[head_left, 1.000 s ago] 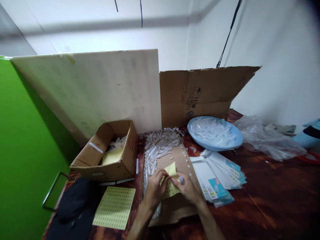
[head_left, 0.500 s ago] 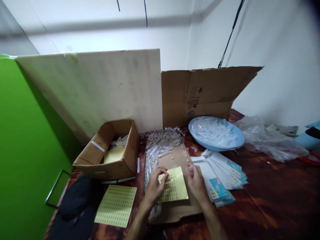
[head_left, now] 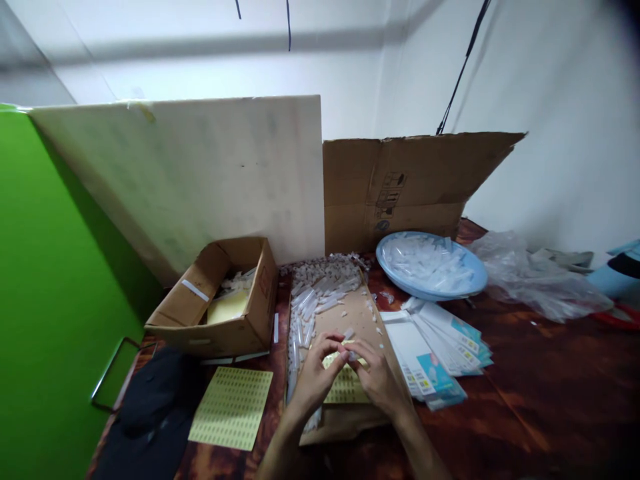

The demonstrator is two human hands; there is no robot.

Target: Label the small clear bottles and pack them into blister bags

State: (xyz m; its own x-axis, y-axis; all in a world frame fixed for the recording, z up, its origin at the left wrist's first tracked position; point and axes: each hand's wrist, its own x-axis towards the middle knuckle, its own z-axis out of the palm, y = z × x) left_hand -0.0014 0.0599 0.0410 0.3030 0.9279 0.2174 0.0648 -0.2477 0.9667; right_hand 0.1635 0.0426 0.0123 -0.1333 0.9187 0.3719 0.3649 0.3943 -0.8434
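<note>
My left hand point(head_left: 317, 373) and my right hand point(head_left: 377, 375) meet over the cardboard sheet, fingertips pinched together. Between them is a small translucent plastic piece point(head_left: 352, 356), partly hidden by the fingers. The right fingers grip it; whatever the left fingertips pinch is too small to make out. Beneath both hands lies a yellow sticker sheet point(head_left: 344, 391) with rows of small printed labels, partly covered by them. Clear plastic tubes point(head_left: 306, 308) and small plastic bits are heaped on the cardboard point(head_left: 354, 321), left of and beyond the hands.
At left stand an open carton point(head_left: 235, 339) and a second yellow sticker sheet point(head_left: 231, 408), beside a black cloth-like item point(head_left: 155, 400). To the right are fanned white-and-teal packets point(head_left: 435, 353), a blue basin point(head_left: 425, 291) of clear plastic pieces and a crumpled plastic bag point(head_left: 540, 287).
My right hand has moved left to meet my left hand, bringing the small plastic piece over the sticker sheet. My left hand has shifted slightly right, off the sheet's edge.
</note>
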